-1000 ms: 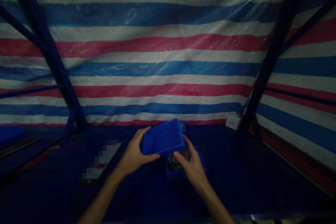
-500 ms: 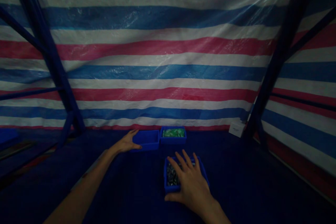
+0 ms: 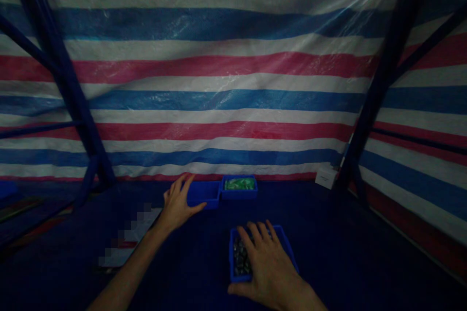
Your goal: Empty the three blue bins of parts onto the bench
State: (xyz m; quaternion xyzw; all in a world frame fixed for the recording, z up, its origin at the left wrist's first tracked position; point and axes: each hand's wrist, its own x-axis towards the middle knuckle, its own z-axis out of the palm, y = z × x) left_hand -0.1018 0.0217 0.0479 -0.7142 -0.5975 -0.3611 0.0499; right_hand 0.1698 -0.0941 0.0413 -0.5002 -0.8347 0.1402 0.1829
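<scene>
The left hand (image 3: 178,204) rests open against the left side of an empty blue bin (image 3: 203,193), near the far edge of the table (image 3: 346,252). Its fingers are spread and relaxed, the thumb points toward the bin's front wall, and nothing is gripped; it only touches the wall. Just to the right of this bin, touching it, stands a second bin with green parts (image 3: 239,185) inside.

The right hand (image 3: 272,267) lies flat over a third bin (image 3: 262,257), closer to the near edge of the table and a little right of the middle. The palm and fingers cover most of its opening, and at the left part of the bin some small dark metal pieces (image 3: 240,257) show (what exactly they are I cannot tell, the light is weak). This hand is also open, pressing or steadying more than holding.

My judgement is that the hands are settling the bins in their places. To do this well, the left hand should push the empty bin from its wall, low, so it slides and does not tip, and keep it square with the green one. The right hand should hold its bin by the rim, not by the pieces, so none are dragged out.

A flat blurred object (image 3: 127,238) lies on the table under the left forearm. A small white box (image 3: 324,176) stands at the far right corner.
</scene>
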